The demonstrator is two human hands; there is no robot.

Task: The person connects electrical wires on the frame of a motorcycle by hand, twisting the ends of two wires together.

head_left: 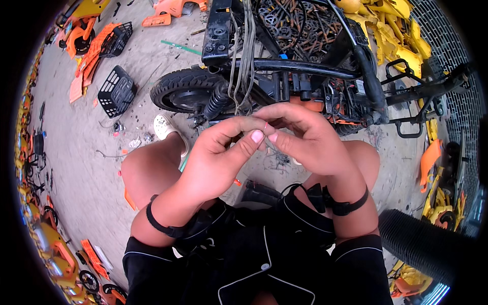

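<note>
My left hand [213, 162] and my right hand [310, 147] meet above my knees, fingers pinched together around something small; a thin red strand [266, 126] shows between them, though what they grip is mostly hidden. Just beyond my fingertips, a bundle of grey cables [243, 56] hangs over the black frame [305, 68] of a dismantled electric bike or scooter. Its fat tyre [170, 91] and coil-spring shock [216, 101] are to the left of the cables, and exposed wiring and components [338, 104] are to the right.
Rusty metal parts [284, 23] pile behind the frame. A black basket [116, 91] lies on the concrete floor [81, 152]. Orange panels [86, 66] and yellow panels [406, 40] are heaped around. A black ribbed object [412, 239] stands near my right elbow.
</note>
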